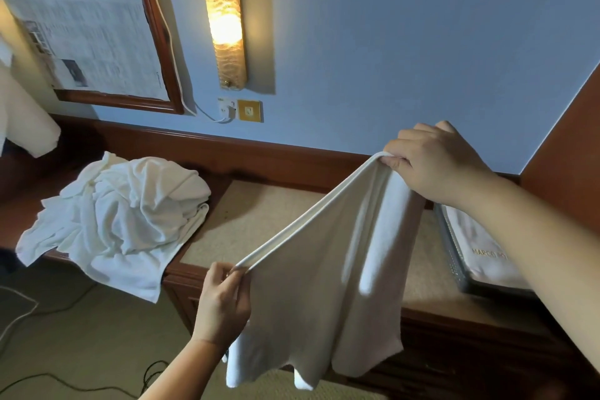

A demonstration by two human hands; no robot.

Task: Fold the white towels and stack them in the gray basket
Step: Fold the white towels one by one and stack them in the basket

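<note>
White towel [311, 269], held up by 2 hands above the wooden counter [259, 214].
Left hand [224, 305] pinches 1 top corner; right hand [431, 162] grips the other, hem taut between, cloth hanging doubled. Heap of white towels [123, 214] lies left on counter, draping its edge. Gray basket [454, 256] at right holds a folded towel [480, 247].

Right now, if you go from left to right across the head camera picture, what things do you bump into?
Pile of unfolded towels → left hand pinching one end of the held towel → right hand pinching its other end → gray basket with a folded towel inside.
</note>
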